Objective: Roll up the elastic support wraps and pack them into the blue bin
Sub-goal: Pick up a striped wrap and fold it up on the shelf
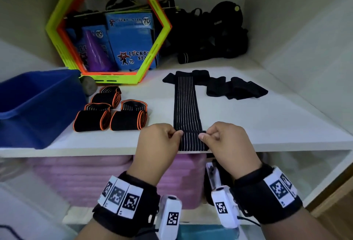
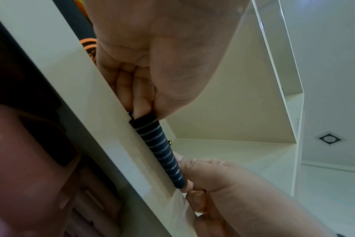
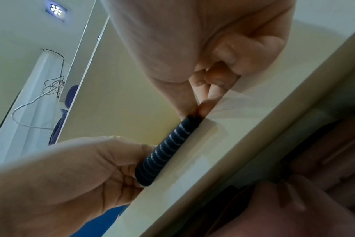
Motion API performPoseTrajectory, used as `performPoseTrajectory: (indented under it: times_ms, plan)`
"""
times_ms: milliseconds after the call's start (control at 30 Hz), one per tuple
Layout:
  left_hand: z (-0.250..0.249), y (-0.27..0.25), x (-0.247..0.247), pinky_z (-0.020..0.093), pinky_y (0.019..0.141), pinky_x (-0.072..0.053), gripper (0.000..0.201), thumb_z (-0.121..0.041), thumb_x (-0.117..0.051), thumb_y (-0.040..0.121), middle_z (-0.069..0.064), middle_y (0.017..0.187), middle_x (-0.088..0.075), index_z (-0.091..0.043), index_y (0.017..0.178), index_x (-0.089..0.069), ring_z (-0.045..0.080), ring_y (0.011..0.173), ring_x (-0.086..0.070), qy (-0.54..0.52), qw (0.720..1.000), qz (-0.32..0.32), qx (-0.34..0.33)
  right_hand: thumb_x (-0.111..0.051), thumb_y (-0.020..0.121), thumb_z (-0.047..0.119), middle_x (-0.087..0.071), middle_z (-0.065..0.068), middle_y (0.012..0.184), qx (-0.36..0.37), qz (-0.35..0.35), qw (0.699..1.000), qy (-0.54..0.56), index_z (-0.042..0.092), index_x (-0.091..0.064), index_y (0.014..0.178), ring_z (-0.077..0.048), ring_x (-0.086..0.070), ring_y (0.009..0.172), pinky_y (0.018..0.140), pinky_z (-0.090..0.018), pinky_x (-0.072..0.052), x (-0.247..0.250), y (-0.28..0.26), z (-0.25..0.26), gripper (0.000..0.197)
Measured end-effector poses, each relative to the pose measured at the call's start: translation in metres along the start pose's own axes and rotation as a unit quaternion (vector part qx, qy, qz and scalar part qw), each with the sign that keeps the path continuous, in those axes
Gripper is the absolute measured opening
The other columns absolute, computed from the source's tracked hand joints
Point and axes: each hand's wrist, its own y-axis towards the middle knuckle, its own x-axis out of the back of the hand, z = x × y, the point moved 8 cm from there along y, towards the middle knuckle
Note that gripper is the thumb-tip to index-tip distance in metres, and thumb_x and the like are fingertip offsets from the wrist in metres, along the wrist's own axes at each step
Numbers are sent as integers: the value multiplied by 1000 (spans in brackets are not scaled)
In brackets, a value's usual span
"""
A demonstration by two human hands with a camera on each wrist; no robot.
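Note:
A long black elastic wrap with thin white stripes lies lengthwise on the white shelf, its near end folded over at the front edge. My left hand pinches the left side of that fold and my right hand pinches the right side. In the left wrist view the small striped roll sits between the left hand and the right hand. The right wrist view shows the same roll on the shelf edge. The blue bin stands at the left. Several rolled orange-edged wraps lie beside it.
More unrolled black wraps lie at the back right of the shelf. Yellow-green and orange hexagon frames lean at the back with blue packets behind them, next to a pile of black gear. Pink stacked material fills the shelf below.

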Motion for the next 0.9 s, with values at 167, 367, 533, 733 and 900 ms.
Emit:
performPoseTrajectory:
  times_ms: [167, 367, 533, 733, 900]
  plan:
    - [1, 3, 0, 32, 58, -49, 26, -36, -78, 82, -3, 57, -64, -16, 66, -70, 16, 59, -62, 4, 1000, 3, 11, -70, 86, 43, -63, 8, 78, 9, 3, 1000, -27, 25, -64, 95, -13, -63, 78, 74, -36, -53, -1, -1, 6, 20]
    - [-7, -4, 4, 28, 69, -52, 16, -15, -82, 78, -8, 79, -65, -21, 88, -72, 10, 70, -62, -47, 997, -15, -58, -57, 96, 31, -56, 6, 95, 144, -21, 981, -128, 24, -69, 95, -18, -53, 85, 76, -37, -51, -8, -19, 30, 14]
    - [-10, -7, -3, 37, 72, -55, 6, -19, -70, 87, -4, 86, -68, -17, 86, -76, 17, 78, -64, -8, 989, 7, -150, -57, 87, 61, -60, 13, 115, 165, 15, 979, -116, 24, -74, 105, -13, -49, 100, 86, -26, -48, -8, -27, 29, 46]
    - [4, -19, -7, 32, 90, -50, 63, -71, -61, 76, -19, 109, -66, -25, 117, -73, 9, 100, -57, 11, 983, 82, -161, -73, 81, 18, -62, 17, 124, 171, 59, 975, -133, 26, -66, 120, -13, -53, 100, 92, -28, -47, -10, -26, 23, 41]
    - [17, -20, 3, 44, 87, -52, 36, -52, -64, 85, -32, 95, -60, -37, 117, -70, 9, 99, -57, -26, 990, 38, -136, -67, 90, 21, -67, 16, 103, 131, 46, 989, -50, 29, -70, 116, 0, -57, 93, 88, -21, -46, -7, -16, 22, 28]
